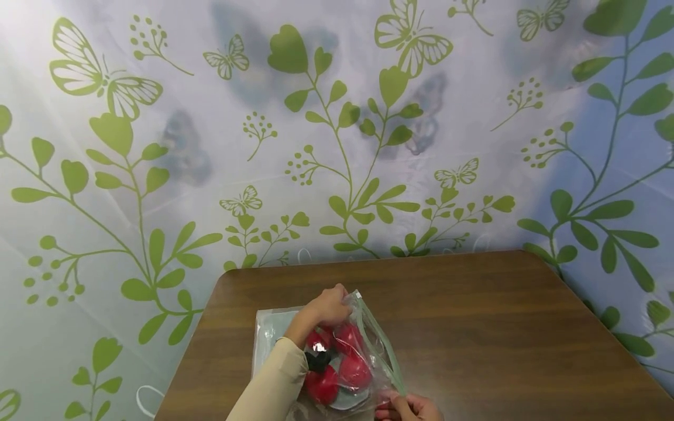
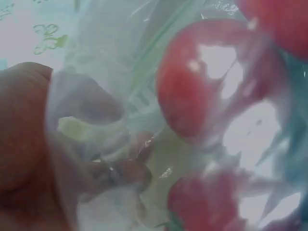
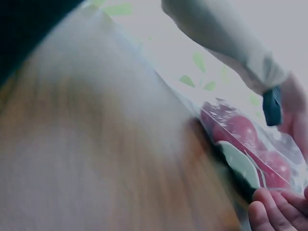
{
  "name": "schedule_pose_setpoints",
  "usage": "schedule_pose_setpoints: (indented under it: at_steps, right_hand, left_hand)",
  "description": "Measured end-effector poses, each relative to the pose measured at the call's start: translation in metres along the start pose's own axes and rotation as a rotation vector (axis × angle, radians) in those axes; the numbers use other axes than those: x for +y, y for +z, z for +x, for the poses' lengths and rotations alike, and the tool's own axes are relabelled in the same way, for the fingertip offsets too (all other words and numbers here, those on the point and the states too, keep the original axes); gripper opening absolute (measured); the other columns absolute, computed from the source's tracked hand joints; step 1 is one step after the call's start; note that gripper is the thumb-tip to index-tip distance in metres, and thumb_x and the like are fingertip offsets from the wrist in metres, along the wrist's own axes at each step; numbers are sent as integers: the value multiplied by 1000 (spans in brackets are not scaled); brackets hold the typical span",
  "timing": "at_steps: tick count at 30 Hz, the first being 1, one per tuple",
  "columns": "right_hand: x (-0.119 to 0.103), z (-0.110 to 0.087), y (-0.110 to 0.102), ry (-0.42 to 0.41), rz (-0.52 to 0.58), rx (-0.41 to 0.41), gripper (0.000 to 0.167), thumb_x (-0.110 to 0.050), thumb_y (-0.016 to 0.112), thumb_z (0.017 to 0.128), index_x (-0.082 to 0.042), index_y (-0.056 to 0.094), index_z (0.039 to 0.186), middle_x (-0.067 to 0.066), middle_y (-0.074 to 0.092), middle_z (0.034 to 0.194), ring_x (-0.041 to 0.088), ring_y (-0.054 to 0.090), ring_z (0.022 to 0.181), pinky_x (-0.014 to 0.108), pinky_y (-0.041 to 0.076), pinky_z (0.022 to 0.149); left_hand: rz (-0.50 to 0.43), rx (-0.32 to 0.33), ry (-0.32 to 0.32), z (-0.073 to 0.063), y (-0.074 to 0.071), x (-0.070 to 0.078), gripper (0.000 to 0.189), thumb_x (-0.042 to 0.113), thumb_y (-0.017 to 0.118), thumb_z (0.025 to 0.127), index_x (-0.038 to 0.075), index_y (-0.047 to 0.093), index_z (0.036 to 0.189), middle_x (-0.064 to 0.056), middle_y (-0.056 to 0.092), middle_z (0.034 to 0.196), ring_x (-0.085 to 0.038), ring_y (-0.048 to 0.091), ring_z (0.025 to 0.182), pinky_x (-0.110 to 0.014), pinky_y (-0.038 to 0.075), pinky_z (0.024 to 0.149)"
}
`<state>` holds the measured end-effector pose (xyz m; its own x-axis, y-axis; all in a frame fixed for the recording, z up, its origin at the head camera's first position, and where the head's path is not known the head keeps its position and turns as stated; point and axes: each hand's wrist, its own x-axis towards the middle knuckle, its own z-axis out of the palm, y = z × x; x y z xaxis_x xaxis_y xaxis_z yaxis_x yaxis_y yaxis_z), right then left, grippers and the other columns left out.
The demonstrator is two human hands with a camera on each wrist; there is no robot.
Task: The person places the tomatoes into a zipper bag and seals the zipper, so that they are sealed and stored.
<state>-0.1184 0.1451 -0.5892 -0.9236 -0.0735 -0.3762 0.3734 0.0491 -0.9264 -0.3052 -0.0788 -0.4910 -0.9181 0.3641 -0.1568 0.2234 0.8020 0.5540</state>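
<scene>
A clear zip bag point(image 1: 376, 327) with a green zip strip lies on the table, holding several red tomatoes point(image 1: 355, 372) and a pale plate-like piece point(image 1: 350, 400). My left hand point(image 1: 329, 307) reaches over to the bag's far end and grips its edge near the white slider point(image 1: 357, 294). Through the film in the left wrist view, that thumb and fingers bend around the plastic beside a tomato point(image 2: 192, 82). My right hand point(image 1: 413, 407) pinches the near end of the zip strip, partly cut off by the frame. Its fingers point(image 3: 272, 211) also show in the right wrist view.
Under the bag is a brown wooden table point(image 1: 500, 327). A pale, clear-edged flat sheet or pouch point(image 1: 268, 327) lies at the bag's left, partly behind my left sleeve point(image 1: 274, 383). Behind the table hangs a white curtain point(image 1: 316, 204) printed with green leaves and butterflies.
</scene>
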Motion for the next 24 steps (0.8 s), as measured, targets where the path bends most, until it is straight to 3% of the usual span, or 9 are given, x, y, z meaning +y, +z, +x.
schedule_pose_setpoints:
  at_steps: [3,7,10,13,18,24]
  right_hand:
    - [-4,0,-5,-15,34,98,40,-31,68,105,7,79,103,18,83,90,27,82,79,35,68,71]
    - [-10,0,-13,-46,76,230,32,-22,72,102,9,80,96,19,81,82,26,81,73,33,67,66]
    - [-16,1,-20,-85,70,273,28,-16,72,102,11,80,98,19,80,80,26,80,71,32,67,65]
    - [-21,3,-28,-123,45,284,25,-12,70,103,11,80,99,18,80,79,25,79,69,32,67,65]
    - [-33,11,-45,-185,-16,287,23,-8,65,105,11,79,103,16,80,82,21,79,70,30,67,67]
    - [-42,30,-66,-200,-106,264,26,-15,66,109,7,79,115,13,83,91,19,81,77,30,67,73]
  left_hand:
    - [-53,-3,-36,-8,-3,-2,22,22,61,105,1,67,106,-5,61,85,-21,58,78,-39,53,72]
    - [-124,47,-80,-16,-5,-5,39,28,52,111,7,65,82,-1,50,73,-18,50,68,-34,44,63]
    - [-177,97,-101,-17,-4,-7,44,30,49,114,10,60,76,0,49,69,-17,48,65,-32,41,60]
    - [-212,175,-96,-16,0,-10,39,26,51,113,7,63,82,-2,55,73,-16,50,67,-32,44,61]
    - [-268,370,-59,-15,7,-10,22,19,59,109,1,71,107,-6,67,88,-19,59,80,-36,51,71]
    - [-398,581,-20,-10,19,-4,21,19,61,110,5,75,104,4,51,69,-10,46,62,-27,40,59]
